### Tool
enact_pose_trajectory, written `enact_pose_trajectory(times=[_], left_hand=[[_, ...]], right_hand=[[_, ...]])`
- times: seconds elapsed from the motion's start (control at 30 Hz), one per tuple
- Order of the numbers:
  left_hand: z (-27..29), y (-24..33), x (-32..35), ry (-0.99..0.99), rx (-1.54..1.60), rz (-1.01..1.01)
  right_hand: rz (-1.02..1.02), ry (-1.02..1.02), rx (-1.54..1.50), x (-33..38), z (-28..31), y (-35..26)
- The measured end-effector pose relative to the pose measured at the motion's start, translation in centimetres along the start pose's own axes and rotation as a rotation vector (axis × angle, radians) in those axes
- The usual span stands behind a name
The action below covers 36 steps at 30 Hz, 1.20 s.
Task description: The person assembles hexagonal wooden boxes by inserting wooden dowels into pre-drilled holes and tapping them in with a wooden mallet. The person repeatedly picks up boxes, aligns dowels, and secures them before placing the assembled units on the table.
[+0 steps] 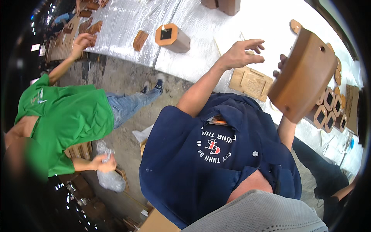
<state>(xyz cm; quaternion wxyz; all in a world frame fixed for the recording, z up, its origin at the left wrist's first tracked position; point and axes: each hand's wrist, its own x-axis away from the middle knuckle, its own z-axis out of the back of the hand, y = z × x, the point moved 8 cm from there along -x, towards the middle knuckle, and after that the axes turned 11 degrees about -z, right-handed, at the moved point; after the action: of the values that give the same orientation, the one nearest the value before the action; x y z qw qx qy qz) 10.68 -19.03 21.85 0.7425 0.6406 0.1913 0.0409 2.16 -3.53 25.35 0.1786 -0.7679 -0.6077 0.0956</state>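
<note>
My right hand [280,65] grips a brown wooden block-like piece [305,73] and holds it tilted above the table. The piece is long, with faceted sides and a small round hole near each end. It hides most of that hand; only dark fingertips show past its left side. My left hand [244,54] hovers over the white table to the left of the piece, fingers spread and nothing in them. Beneath the two hands, at the table's near edge, lies a light wooden board [250,83] with a raised rectangular shape on it.
An octagonal wooden box [172,38] and a small stack of wooden pieces [140,40] are on the plastic-covered table [123,19]. Several octagonal hollow pieces [328,110] sit at the right. At left, a person in green [73,112] holds a clear plastic bag [111,179].
</note>
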Motion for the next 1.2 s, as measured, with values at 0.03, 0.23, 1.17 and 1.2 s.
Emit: enact_pose_trajectory(times=[0.03,0.23,1.17,1.2], left_hand=[[0.4,-1.2,1.8,0.052,0.166,0.047],[0.8,0.6,6.3,0.152,0.347,-0.045],[-3.0,11.5,-3.2,0.245,0.132,-0.168],[-2.8,11.3,-3.3,0.264,0.148,-0.158]], right_hand=[[-0.165,-0.026,-0.056,-0.9,0.7,1.0],[-0.497,-0.563,-0.06,-3.1,-4.5,4.6],[-0.165,0.347,0.075,-1.1,8.2,4.6],[-0.164,0.344,0.071,-1.4,8.3,4.7]])
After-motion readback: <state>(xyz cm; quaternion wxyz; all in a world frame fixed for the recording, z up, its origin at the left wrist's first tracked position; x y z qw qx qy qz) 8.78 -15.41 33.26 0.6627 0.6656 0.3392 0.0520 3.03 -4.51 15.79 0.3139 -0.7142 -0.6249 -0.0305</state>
